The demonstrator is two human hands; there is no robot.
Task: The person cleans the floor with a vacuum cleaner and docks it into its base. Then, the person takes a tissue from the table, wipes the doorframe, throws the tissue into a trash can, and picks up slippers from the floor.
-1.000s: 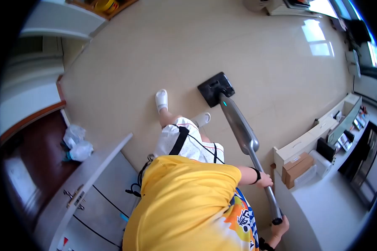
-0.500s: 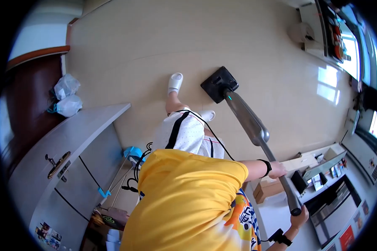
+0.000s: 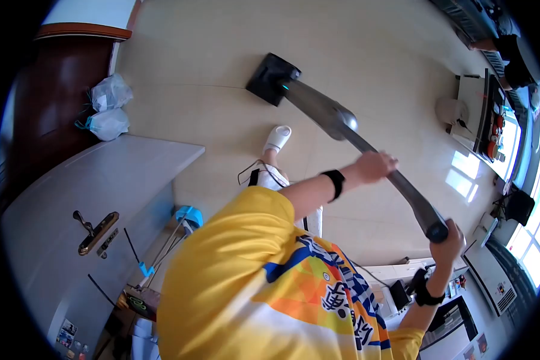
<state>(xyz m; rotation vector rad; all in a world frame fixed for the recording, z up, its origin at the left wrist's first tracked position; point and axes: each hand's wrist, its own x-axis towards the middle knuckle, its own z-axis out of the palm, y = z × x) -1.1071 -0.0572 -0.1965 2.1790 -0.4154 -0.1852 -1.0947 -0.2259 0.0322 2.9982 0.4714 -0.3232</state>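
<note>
A grey stick-shaped electric mop (image 3: 318, 109) slants across the view, with a small green light near its black square head (image 3: 272, 79), which lies on the floor. My left hand (image 3: 375, 166) is closed around the middle of the shaft, a black band on its wrist. At the upper end of the handle (image 3: 429, 219), my right hand (image 3: 449, 243) grips beside the round dark tip; some of its fingers are hidden behind the handle. A white slide (image 3: 277, 138) on my foot stands a little below the mop head.
Two tied plastic bags (image 3: 110, 108) sit by the dark red door (image 3: 42, 108). The edge of a grey door (image 3: 156, 150) juts out at left, near a blue dustpan (image 3: 189, 216). Another person (image 3: 513, 63) is at upper right, beyond a white cabinet (image 3: 471, 99).
The mop head has moved up and left in view, past my foot. Both hands have shifted with the handle, and my view has turned. Another person has come into view at upper right.
</note>
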